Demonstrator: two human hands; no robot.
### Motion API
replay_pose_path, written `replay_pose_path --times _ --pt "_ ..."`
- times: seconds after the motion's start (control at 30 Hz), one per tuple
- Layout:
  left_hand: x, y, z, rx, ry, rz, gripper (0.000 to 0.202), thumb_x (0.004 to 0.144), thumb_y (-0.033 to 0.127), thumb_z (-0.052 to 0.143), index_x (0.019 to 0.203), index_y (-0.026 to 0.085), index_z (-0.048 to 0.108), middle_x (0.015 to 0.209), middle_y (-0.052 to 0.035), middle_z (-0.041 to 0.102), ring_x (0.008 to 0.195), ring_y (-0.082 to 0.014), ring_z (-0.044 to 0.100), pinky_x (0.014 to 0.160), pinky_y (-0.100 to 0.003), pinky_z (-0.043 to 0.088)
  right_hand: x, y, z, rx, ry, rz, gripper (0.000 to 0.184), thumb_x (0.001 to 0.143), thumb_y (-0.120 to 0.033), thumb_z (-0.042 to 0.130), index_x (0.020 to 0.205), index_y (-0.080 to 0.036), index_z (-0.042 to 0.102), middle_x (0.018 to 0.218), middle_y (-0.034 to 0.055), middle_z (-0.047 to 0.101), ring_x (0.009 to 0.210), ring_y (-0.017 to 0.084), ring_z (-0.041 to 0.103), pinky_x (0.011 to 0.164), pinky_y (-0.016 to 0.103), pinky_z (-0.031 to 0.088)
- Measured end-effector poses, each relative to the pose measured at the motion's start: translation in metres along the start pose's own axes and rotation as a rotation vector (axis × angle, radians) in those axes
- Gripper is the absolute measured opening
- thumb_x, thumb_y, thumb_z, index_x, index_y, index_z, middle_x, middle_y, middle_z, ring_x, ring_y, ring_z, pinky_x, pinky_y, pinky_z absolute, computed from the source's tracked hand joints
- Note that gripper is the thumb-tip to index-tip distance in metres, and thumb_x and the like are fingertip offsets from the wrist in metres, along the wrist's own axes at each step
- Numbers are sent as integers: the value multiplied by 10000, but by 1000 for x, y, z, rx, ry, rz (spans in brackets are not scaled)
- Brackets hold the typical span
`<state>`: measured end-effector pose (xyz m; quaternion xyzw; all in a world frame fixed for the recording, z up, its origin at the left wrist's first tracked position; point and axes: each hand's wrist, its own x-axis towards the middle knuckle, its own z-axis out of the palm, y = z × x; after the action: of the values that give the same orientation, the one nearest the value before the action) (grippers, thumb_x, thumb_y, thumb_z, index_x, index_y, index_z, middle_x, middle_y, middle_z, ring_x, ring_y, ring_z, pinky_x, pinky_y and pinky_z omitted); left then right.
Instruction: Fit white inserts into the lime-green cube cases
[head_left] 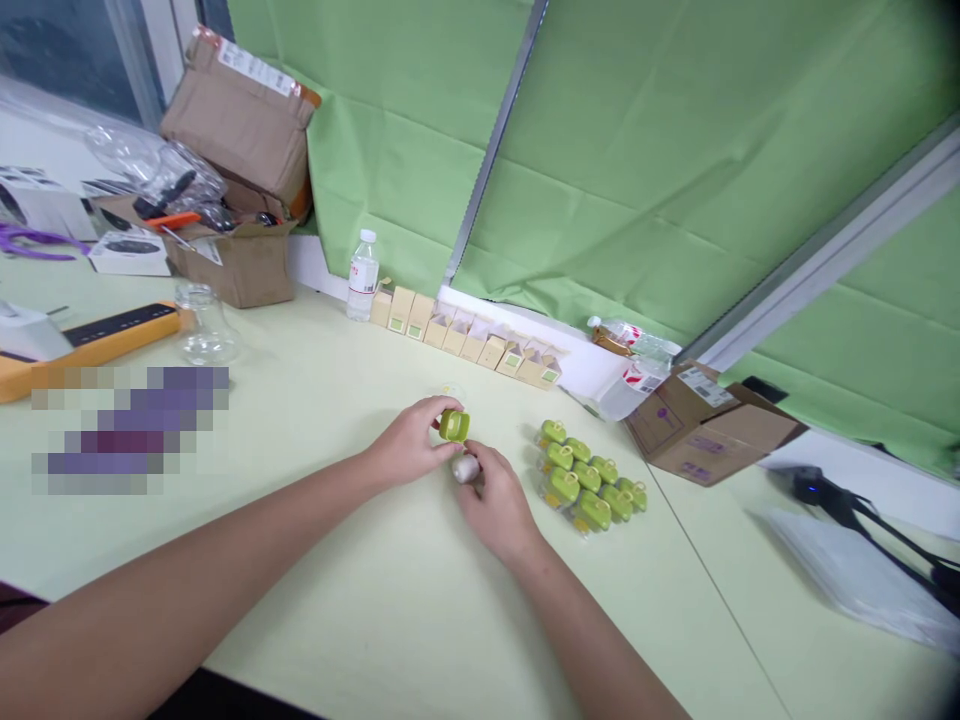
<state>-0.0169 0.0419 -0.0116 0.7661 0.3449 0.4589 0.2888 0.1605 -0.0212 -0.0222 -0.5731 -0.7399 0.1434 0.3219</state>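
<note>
My left hand (409,440) pinches a small green item (454,425) between thumb and fingertips, just above the pale table (390,590). Right below it, my right hand (496,502) is closed round a small whitish rounded piece (465,468). The two hands almost touch at the table's middle. To the right of my right hand lies a cluster of several more green items (589,478) in clear wrapping. Behind the hands, a row of several small tan cartons (465,338) stands along the wall.
A water bottle (363,276) stands at the left end of the carton row. Open cardboard boxes sit at the back left (236,262) and right (701,425). A clear glass flask (204,325) and an orange-edged device (97,340) lie left. Plastic sheets (862,575) lie far right.
</note>
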Motion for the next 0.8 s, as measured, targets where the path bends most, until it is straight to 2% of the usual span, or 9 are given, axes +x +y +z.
replay_pose_path --times 0.2,0.33,0.43,0.53,0.67,0.8 --pt "0 0 0 -25 3 2 408 773 189 665 1167 237 573 1111 -29 640 968 -196 612 894 -356 522 -1 -1 0 42 66 0 533 701 -48 517 1203 -211 593 1208 101 621 1081 263 593 858 396 513" --pt "0 5 1 -111 26 12 411 781 177 652 1173 237 546 1120 -34 628 1024 -198 611 910 -357 532 0 -10 -5 93 175 16 375 784 -134 539 1147 -204 603 1162 92 641 977 238 601 793 375 504" --pt "-2 13 4 -255 14 -8 410 770 149 653 1150 235 526 1129 -37 614 1056 -193 608 913 -349 535 0 -17 -9 178 229 30 307 852 -179 507 1137 -213 615 1146 78 662 921 212 607 725 336 490" --pt "-3 24 7 -446 -20 -53 421 745 94 648 1119 228 510 1139 -45 606 1046 -185 615 879 -323 531 0 -20 -11 278 222 46 291 901 -207 480 1161 -223 611 1145 69 677 905 196 622 722 323 485" --pt "-2 34 5 -668 -72 -148 380 758 81 639 1089 218 511 1173 -64 603 1044 -185 616 843 -307 521 2 -19 -8 412 230 53 294 888 -215 533 1176 -221 592 1114 67 694 931 196 641 740 315 493" --pt "-2 35 2 -788 -175 -194 356 814 129 647 1117 244 501 1327 -82 553 1186 -209 560 902 -337 509 4 -16 -5 527 246 39 239 869 -247 600 1105 -213 618 1028 63 703 884 193 648 740 316 499"
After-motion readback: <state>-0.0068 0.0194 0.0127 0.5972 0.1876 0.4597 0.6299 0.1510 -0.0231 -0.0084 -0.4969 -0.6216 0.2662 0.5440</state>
